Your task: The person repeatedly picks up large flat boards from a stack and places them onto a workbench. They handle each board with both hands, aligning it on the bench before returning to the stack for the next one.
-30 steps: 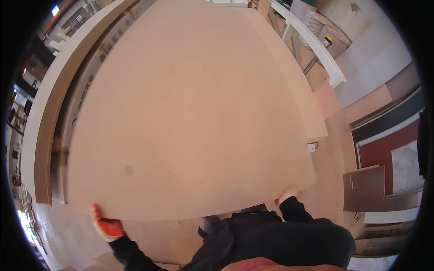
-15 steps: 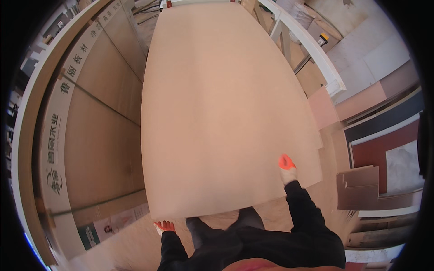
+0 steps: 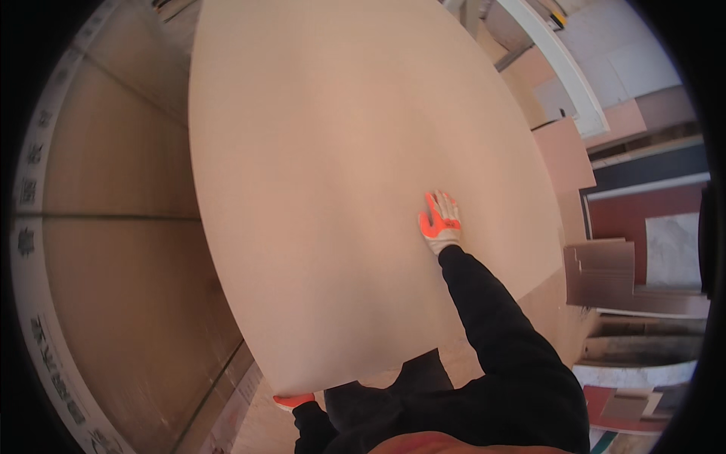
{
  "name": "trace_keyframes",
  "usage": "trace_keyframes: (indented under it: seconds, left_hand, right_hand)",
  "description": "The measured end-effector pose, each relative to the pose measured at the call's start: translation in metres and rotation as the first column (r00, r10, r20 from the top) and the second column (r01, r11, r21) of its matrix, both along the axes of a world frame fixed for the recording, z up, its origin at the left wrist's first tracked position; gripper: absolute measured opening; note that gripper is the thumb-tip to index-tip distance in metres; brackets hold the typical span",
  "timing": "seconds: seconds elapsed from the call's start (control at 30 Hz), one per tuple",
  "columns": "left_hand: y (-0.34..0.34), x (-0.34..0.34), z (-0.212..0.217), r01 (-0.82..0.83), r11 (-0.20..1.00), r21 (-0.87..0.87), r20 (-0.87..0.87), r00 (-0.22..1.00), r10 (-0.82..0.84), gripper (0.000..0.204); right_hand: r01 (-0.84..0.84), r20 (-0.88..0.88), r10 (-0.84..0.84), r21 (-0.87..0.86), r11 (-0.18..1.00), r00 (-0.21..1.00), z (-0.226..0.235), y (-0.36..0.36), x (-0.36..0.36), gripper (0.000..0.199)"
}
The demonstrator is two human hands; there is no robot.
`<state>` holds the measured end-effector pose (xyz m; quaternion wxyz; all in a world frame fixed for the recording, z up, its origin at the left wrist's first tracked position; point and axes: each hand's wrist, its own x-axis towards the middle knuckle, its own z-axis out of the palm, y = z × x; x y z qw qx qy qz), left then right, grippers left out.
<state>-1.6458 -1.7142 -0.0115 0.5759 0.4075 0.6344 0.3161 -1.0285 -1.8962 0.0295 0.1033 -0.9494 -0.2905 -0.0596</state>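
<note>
A large plain tan board (image 3: 340, 174) fills the middle of the head view, its near edge close to my body. My right hand (image 3: 441, 221), in a white glove with orange coating, lies flat on the board's upper face with its fingers spread. At the near left corner, my left hand (image 3: 295, 401), gloved alike, grips the board's edge; its fingers are partly hidden there.
To the left stands a stack of boards in brown wrapping (image 3: 121, 159) with dark straps. A white frame bar (image 3: 556, 64) runs along the far right. Leaning panels (image 3: 631, 250) and a piece of brown cardboard (image 3: 601, 268) are on the right.
My left hand has come up to the board's near left corner and closed on its edge. My right hand has slid farther in and leftward over the board, which now looms larger.
</note>
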Motion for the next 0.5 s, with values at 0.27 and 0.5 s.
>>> trace_keyframes:
  seconds: [0.27, 0.5]
  left_hand:
    - [0.018, 0.092, 0.016, 0.164, 0.984, -0.069, 0.004, 0.986, -0.164, 0.047]
    - [0.041, 0.182, 0.031, 0.235, 0.969, -0.077, 0.006, 0.972, -0.235, 0.044]
  right_hand:
    - [0.096, -0.114, -0.089, 0.059, 0.994, 0.990, 0.011, 0.033, 0.099, 0.053]
    - [0.039, -0.035, -0.033, 0.190, 0.981, 0.999, 0.014, 0.032, 0.169, 0.054]
